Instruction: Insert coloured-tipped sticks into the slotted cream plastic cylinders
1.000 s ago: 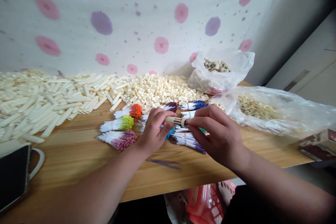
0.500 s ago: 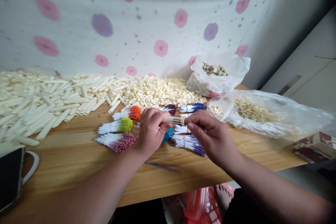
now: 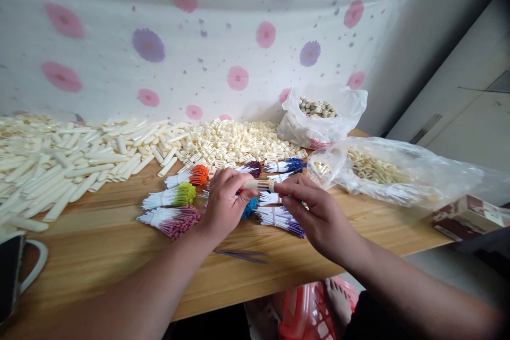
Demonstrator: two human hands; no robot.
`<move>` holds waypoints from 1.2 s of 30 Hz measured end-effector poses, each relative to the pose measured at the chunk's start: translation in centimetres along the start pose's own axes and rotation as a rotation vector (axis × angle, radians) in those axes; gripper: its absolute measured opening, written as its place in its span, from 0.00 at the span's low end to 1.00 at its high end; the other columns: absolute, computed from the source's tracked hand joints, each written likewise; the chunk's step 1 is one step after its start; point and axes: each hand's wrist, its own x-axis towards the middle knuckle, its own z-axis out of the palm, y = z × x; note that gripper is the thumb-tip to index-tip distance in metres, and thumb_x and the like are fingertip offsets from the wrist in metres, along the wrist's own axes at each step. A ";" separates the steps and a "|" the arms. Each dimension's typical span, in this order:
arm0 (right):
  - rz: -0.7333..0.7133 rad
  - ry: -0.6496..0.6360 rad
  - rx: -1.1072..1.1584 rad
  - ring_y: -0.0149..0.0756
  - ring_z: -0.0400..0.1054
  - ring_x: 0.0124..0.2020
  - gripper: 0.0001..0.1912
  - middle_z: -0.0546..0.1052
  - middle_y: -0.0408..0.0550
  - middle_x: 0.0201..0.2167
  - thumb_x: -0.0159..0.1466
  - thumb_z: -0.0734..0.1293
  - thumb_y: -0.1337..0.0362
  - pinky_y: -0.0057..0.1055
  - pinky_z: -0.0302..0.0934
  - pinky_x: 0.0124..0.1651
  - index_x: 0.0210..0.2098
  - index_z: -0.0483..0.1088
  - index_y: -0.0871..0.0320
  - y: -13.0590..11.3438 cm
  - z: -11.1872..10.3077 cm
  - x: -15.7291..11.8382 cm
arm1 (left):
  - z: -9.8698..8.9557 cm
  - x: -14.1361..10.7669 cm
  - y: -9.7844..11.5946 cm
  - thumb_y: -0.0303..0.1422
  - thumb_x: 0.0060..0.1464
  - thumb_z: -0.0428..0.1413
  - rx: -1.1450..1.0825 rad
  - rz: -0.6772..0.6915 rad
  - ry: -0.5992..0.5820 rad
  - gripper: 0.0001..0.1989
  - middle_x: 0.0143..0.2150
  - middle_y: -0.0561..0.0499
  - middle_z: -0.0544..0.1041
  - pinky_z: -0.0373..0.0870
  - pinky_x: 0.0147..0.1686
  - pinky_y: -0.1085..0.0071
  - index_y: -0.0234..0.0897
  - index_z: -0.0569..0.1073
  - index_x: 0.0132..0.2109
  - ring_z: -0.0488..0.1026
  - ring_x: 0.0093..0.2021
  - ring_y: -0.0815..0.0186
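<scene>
In the middle of the head view, my left hand (image 3: 226, 194) is closed around a cream multicolour pen barrel (image 3: 257, 185) with coloured strips along its slots. The barrel lies roughly level, its slotted end toward the right. My right hand (image 3: 313, 207) is closed at that end, thumb and fingers pinched together. A small green-and-white tip (image 3: 305, 205) shows beside the right fingers; what it belongs to is hidden. Under and beside my hands lie banded bundles of refills: orange (image 3: 198, 174), lime (image 3: 184, 194), dusty pink (image 3: 181, 222), blue (image 3: 249, 207) and purple (image 3: 292, 226).
Long cream tubes (image 3: 79, 170) cover the left of the wooden table (image 3: 131, 271). Short slotted cream pieces (image 3: 239, 141) are heaped behind my hands. Plastic bags of small parts (image 3: 319, 117) stand at right, near a box (image 3: 466, 218). A dark device (image 3: 10, 271) sits at left.
The view has shifted slightly, so the scene sits further left. My left hand keeps hold of the barrel; the right hand remains at its end, and a small green tip now shows by its fingers.
</scene>
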 end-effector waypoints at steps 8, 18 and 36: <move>0.368 0.007 0.453 0.31 0.64 0.30 0.09 0.72 0.46 0.30 0.59 0.67 0.61 0.30 0.59 0.33 0.37 0.75 0.57 0.4 0.0 0.0 | 0.0 -0.1 0.1 0.44 0.57 0.51 0.041 -0.011 0.031 0.15 0.33 0.48 0.71 0.63 0.37 0.65 0.37 0.74 0.37 0.66 0.36 0.61; 0.023 -0.078 -0.074 0.33 0.68 0.38 0.12 0.75 0.48 0.35 0.62 0.62 0.60 0.32 0.61 0.42 0.40 0.74 0.56 2.7 -3.1 2.2 | 0.6 -0.2 -0.9 0.50 0.57 0.47 -0.292 -0.221 -0.097 0.21 0.32 0.49 0.71 0.65 0.37 0.68 0.36 0.72 0.37 0.67 0.34 0.63; 0.835 -0.180 -1.094 0.37 0.67 0.45 0.15 0.70 0.51 0.48 0.65 0.62 0.59 0.41 0.65 0.46 0.49 0.66 0.60 19.8 -19.0 0.8 | 1.4 -0.6 -1.6 0.47 0.52 0.53 -0.410 -0.491 -0.202 0.17 0.25 0.55 0.68 0.64 0.27 0.75 0.37 0.69 0.32 0.64 0.26 0.69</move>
